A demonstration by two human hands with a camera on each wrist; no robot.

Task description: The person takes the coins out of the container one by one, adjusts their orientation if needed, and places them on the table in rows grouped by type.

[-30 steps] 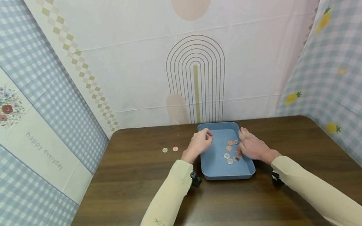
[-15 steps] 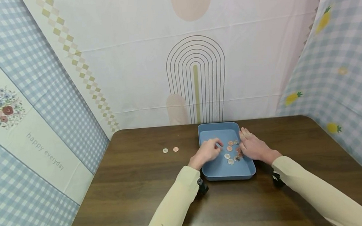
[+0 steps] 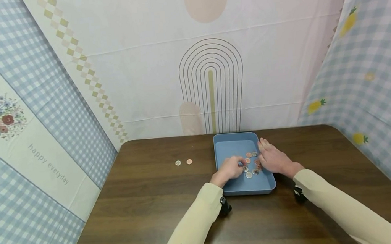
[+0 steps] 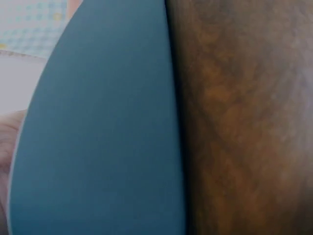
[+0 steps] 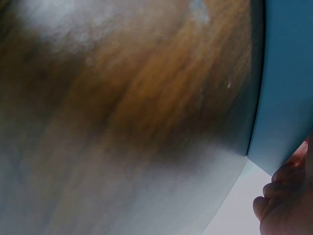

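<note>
A shallow blue tray stands on the brown table with several silver and copper coins in its right half. My left hand reaches over the tray's left side, thumb and index finger curved at a silver coin; whether they pinch it is unclear. My right hand rests on the tray's right rim, fingers pointing forward and fairly straight. Its fingers also show beside the tray wall in the right wrist view. The left wrist view mostly shows the tray wall, which hides the left fingertips.
On the table left of the tray lie a silver coin and a copper coin, side by side. Near the tray's front lies another silver coin. A patterned cloth hangs behind the table.
My left hand has moved right and toward me, from the tray's left rim to the silver coin inside. The right hand and the tray have stayed in place.
</note>
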